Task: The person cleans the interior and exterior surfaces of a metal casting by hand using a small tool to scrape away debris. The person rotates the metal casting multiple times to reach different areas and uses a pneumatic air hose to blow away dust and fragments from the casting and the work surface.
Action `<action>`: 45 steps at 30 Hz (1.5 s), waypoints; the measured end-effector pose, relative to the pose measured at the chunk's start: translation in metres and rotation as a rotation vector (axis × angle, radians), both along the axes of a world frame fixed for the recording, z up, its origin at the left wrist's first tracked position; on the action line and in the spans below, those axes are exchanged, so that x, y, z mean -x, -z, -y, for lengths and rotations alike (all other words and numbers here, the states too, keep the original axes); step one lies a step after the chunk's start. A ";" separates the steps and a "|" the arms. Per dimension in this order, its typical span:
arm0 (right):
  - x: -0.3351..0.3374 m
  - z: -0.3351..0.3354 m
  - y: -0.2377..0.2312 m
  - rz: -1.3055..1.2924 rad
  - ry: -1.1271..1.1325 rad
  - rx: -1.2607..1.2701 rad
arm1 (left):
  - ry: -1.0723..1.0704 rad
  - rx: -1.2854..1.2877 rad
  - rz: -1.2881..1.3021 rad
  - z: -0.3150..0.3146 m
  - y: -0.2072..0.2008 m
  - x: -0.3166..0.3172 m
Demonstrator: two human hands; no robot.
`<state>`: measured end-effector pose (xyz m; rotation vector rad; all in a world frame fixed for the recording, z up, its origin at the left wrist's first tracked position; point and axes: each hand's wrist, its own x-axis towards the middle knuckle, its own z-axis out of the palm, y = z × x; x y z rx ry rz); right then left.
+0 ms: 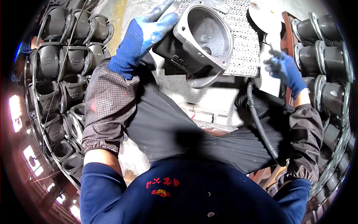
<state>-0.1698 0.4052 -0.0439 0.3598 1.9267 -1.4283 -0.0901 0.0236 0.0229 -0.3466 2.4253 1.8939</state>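
My left hand (149, 31), in a blue glove with a pale, worn palm, grips the rim of a grey cast-iron valve body (186, 58). The casting is tilted, its wide round opening turned up toward me and showing a smooth hollow inside. Its lower flange hangs over the near edge of a white, woven-textured pad (246, 41). Off to the right, apart from the casting, is my right hand (285, 71) in a blue glove with grey fingertips. Its fingers are spread and slightly bent, with nothing clearly seen in them.
A grey corrugated hose (259, 125) runs down beside my right leg. Beyond my right hand lies a pale round disc (264, 16). Stacked valve castings (48, 61) rise on the left, and more flanged castings (333, 59) line the right behind a reddish-brown frame (289, 33).
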 end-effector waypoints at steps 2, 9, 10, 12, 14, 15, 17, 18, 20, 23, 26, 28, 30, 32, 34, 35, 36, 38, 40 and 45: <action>0.008 -0.013 0.009 -0.097 -0.024 0.012 | 0.081 0.212 -0.078 -0.004 -0.003 0.002; 0.023 -0.009 0.042 -0.382 -0.025 -0.196 | 0.402 1.061 -0.389 0.010 -0.013 -0.007; 0.026 -0.018 0.043 -0.584 -0.063 -0.402 | 0.109 0.382 -0.087 -0.002 -0.010 -0.007; 0.037 -0.032 0.049 -0.775 -0.116 -0.692 | 0.143 0.538 -0.173 -0.003 -0.005 -0.003; 0.045 -0.035 0.057 -0.747 -0.095 -0.701 | 0.060 0.389 -0.062 -0.009 -0.010 -0.002; 0.046 -0.033 0.055 -0.758 -0.121 -0.732 | 0.010 0.336 -0.029 -0.010 -0.011 -0.003; 0.047 -0.028 0.054 -0.774 -0.130 -0.750 | -0.042 0.282 0.009 -0.010 -0.011 -0.003; 0.048 -0.029 0.055 -0.771 -0.131 -0.751 | -0.048 0.269 0.028 -0.010 -0.011 -0.003; 0.052 -0.028 0.057 -0.778 -0.148 -0.790 | -0.064 0.246 0.065 -0.009 -0.013 -0.002; 0.055 -0.030 0.063 -0.756 -0.129 -0.743 | -0.014 0.339 0.122 -0.014 -0.021 -0.002; 0.057 -0.030 0.067 -0.728 -0.108 -0.731 | 0.011 0.344 0.091 -0.013 -0.020 -0.002; 0.060 -0.031 0.070 -0.745 -0.119 -0.755 | 0.015 0.354 0.108 -0.013 -0.020 -0.001; 0.062 -0.031 0.073 -0.762 -0.132 -0.778 | 0.015 0.372 0.142 -0.011 -0.019 -0.001; 0.064 -0.030 0.074 -0.656 -0.134 -0.690 | 0.101 0.456 -0.037 -0.008 -0.012 -0.002; 0.061 -0.018 0.059 -0.468 -0.012 -0.469 | 0.149 0.571 -0.179 -0.004 -0.005 -0.004; 0.059 -0.014 0.054 -0.275 0.109 -0.246 | 0.172 0.662 -0.260 -0.003 -0.005 -0.004; 0.060 -0.012 0.053 -0.276 0.101 -0.246 | 0.164 0.662 -0.258 -0.001 -0.004 -0.002; 0.062 -0.009 0.052 -0.232 0.108 -0.188 | 0.335 0.971 -0.396 0.005 -0.007 0.000; 0.065 -0.007 0.046 -0.146 0.095 -0.155 | 0.363 1.047 -0.395 0.000 -0.015 0.002; 0.042 0.042 -0.027 -0.509 -0.104 -0.060 | 0.274 0.667 -0.212 0.010 -0.003 0.003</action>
